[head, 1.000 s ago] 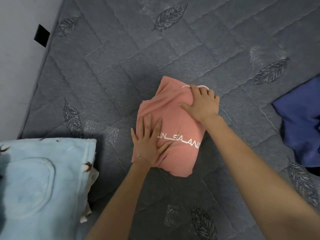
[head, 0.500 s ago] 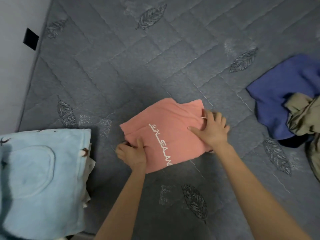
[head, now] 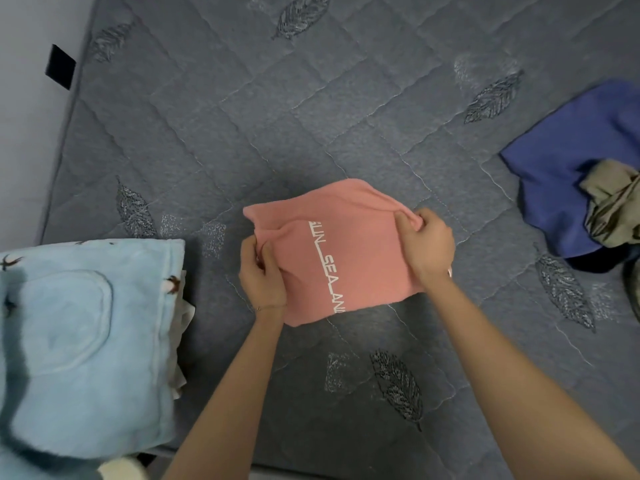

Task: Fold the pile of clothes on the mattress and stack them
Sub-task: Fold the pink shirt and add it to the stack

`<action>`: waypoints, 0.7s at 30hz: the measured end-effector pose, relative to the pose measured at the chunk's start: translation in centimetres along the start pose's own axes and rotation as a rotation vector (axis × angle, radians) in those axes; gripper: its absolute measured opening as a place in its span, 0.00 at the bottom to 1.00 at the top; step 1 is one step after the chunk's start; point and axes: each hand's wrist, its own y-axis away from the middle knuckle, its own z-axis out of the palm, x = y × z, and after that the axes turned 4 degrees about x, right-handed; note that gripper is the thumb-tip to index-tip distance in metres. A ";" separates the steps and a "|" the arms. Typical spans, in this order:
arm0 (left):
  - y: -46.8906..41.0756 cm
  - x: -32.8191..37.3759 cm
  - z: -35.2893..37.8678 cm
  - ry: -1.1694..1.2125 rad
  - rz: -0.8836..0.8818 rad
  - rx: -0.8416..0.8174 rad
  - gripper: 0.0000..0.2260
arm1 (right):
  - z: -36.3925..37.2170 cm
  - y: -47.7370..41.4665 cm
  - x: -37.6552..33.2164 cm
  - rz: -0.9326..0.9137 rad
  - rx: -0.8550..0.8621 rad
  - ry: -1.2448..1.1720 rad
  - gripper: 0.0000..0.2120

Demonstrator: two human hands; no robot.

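From my end I see both hands clamped on the folded pink garment, which sits between them in the middle of the grey quilted mattress. My left hand grips the garment's left edge, with the thumb on top of the cloth and the fingers curled under it. My right hand has its fingers curled round the far right corner, bunching the fabric there. A line of white lettering runs down the garment between the two hands, nearer the right one. There is a dark shadow just below the garment's near edge; I cannot tell whether the cloth is resting on the mattress or held just off it.

Left of my left hand, and well apart from it, lies a stack of folded clothes topped by a light blue fleecy piece. Far to the right of my right hand a dark blue garment lies unfolded, with a crumpled khaki garment on top of it.
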 end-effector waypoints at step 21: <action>-6.5 1.3 1.5 0.277 -0.261 -0.008 0.03 | 0.9 -0.9 0.6 -0.020 0.057 -0.257 0.07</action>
